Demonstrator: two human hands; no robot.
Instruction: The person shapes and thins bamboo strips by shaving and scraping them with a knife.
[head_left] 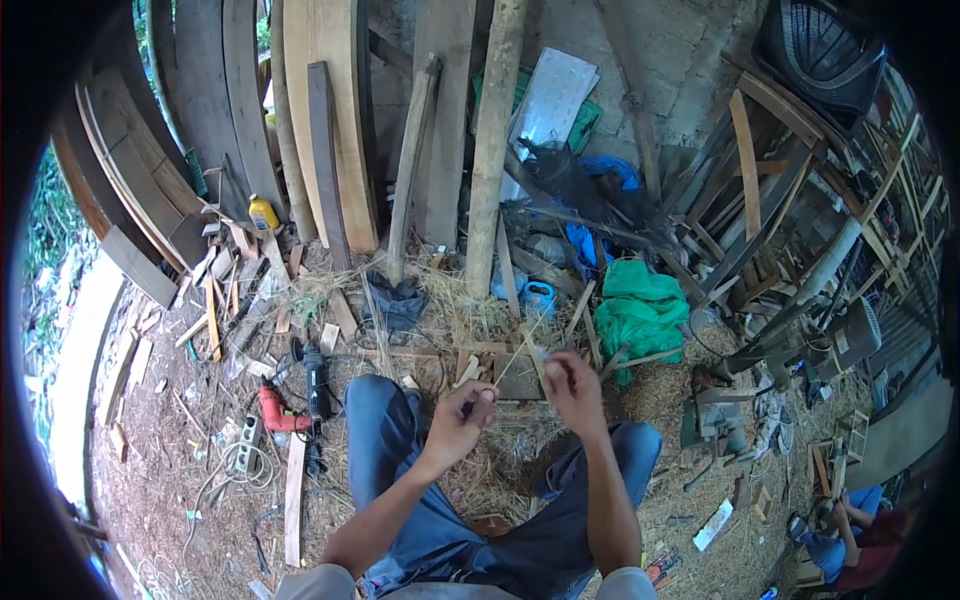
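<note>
My left hand (462,417) is closed, its thumb and fingertips pinching a thin pale strip (513,360), like a sliver of wood or bamboo, which slants up and away to the right. To the right of it, slightly higher, is my right hand (573,390), its fingers curled and pinched together. A small whitish bit shows at those fingertips, too small and blurred to name. Both hands are above the ground between my bent knees. Beyond them a short wooden block (519,376) lies among shavings.
To the left lie a red power drill (281,411), a dark angle grinder (316,383) and a white power strip (246,446) with its cord. A green plastic bag (640,312) sits ahead right. Boards (335,120) lean on the wall. Another person (855,540) sits at the lower right.
</note>
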